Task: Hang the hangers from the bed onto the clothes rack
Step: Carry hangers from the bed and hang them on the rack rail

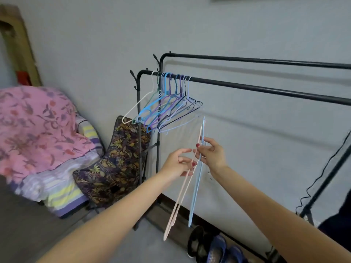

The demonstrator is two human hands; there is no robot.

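Observation:
A black clothes rack (247,86) stands against the wall, with several hangers (167,109) in white, green, blue, purple and black bunched at the left end of its front bar. Below them my right hand (211,152) grips a light blue hanger (196,183), seen edge-on and hanging down. My left hand (177,164) pinches a pale pink hanger (180,198) right beside it, also edge-on. Both hands are close together, under the hung bunch.
A bed with a pink floral blanket (36,128), striped bedding (57,192) and a dark leaf-print pillow (115,164) lies at the left. Shoes and blue slippers (214,245) sit on the floor under the rack. A black cable (322,177) dangles at the right.

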